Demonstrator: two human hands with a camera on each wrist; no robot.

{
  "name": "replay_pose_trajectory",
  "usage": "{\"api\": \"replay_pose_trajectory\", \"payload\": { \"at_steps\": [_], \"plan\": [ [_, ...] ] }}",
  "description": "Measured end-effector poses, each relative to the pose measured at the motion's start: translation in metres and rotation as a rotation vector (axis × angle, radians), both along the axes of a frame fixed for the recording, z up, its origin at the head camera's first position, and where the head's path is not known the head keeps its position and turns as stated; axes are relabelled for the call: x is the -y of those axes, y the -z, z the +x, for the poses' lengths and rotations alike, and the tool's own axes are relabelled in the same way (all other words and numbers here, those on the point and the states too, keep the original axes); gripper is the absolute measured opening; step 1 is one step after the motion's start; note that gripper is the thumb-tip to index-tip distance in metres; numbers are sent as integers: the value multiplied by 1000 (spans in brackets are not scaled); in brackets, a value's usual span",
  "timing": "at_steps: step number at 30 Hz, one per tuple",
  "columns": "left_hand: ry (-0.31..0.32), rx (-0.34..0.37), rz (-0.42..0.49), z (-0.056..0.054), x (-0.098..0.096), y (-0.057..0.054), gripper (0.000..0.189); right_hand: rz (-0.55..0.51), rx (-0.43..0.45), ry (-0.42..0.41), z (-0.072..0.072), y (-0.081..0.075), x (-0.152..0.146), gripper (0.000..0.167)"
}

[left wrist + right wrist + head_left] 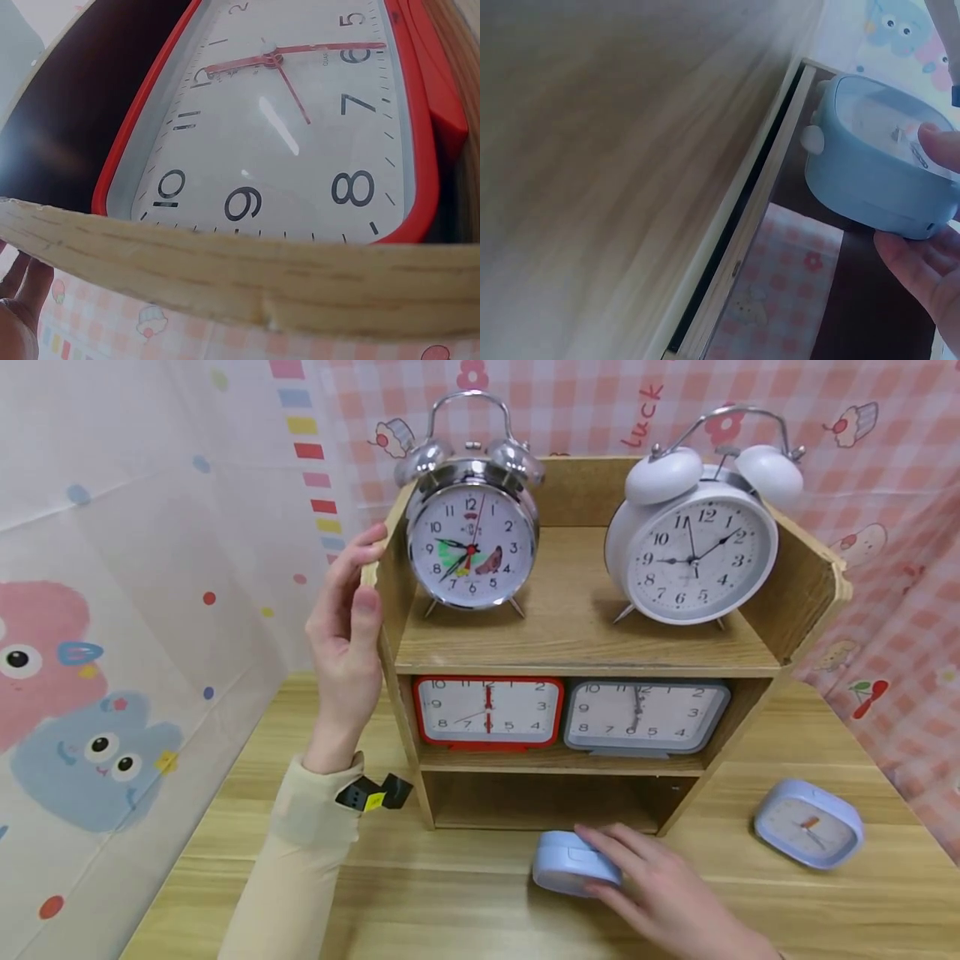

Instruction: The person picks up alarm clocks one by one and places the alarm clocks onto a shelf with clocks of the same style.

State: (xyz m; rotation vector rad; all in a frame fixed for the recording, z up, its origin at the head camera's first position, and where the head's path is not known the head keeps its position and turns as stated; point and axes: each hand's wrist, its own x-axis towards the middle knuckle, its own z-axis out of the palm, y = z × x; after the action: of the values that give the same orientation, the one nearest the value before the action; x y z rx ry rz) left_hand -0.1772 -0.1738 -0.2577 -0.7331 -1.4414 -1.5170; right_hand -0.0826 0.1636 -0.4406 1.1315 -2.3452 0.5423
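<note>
My left hand (347,627) holds the front corner of the left side panel of a wooden shelf (585,668), thumb and fingers on either side of that corner. My right hand (660,885) grips a small light-blue alarm clock (573,860) just in front of the bottom compartment. Seen from the right wrist, its thumb lies over the face of the blue clock (885,180) and its fingers are under the body. A red-framed clock (489,714) stands in the middle compartment, beside a grey-framed clock (647,718).
On the top shelf stand a silver twin-bell clock (472,547) and a white twin-bell clock (697,556). A second light-blue clock (810,824) lies on the wooden table (420,902) to the right. Patterned cloth (570,410) hangs behind the shelf.
</note>
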Motion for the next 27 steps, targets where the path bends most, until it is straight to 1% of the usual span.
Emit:
{"api": "replay_pose_trajectory", "payload": {
  "at_steps": [5,15,20,27],
  "plan": [
    [3,-6,-9,0,-1,-1,76,-11,-11,-1,-5,0,12,55],
    [-5,-1,-9,0,-1,-1,78,-42,15,-36,-19,2,35,55],
    [6,-4,-6,0,-1,-1,77,-36,35,-42,-23,2,43,56],
    [11,6,2,0,0,0,76,-6,48,-53,-29,-3,53,62]
  ]
}}
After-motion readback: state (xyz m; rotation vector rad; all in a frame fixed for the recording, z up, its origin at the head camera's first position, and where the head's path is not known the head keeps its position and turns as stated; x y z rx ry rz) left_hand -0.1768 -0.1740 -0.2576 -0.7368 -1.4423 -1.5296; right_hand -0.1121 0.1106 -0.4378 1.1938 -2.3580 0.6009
